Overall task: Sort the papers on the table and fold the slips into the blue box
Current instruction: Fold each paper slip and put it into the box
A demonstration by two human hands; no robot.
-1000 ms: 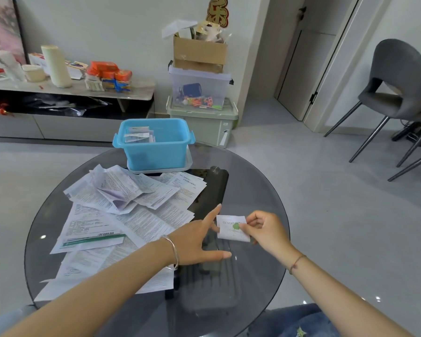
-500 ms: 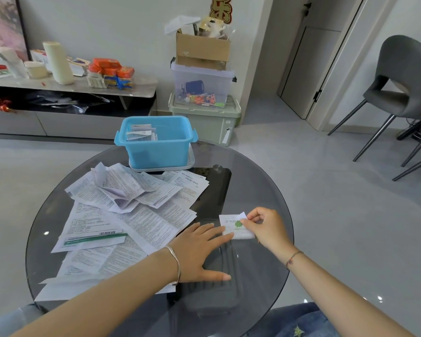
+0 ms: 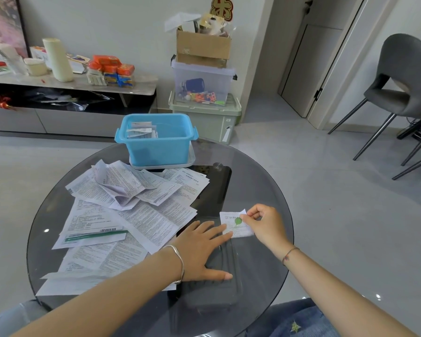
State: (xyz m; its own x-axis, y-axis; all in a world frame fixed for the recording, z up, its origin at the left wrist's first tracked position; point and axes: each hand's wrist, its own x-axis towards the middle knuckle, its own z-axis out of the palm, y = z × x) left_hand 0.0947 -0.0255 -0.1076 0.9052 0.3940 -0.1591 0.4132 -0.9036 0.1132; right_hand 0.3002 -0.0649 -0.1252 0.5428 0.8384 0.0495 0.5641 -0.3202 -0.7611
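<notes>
Pinching the slip (image 3: 233, 223) at its top corner, the right hand (image 3: 265, 224) holds it between both hands; left hand (image 3: 202, 249) lies flat, fingertips on its edge; blue box (image 3: 156, 139) beyond them

Glossy grey floor (image 3: 326, 190); low marble-topped cabinet (image 3: 141, 85) far beyond the left hand (image 3: 199, 249); grey padded chair (image 3: 406, 76) far to its right.
</notes>
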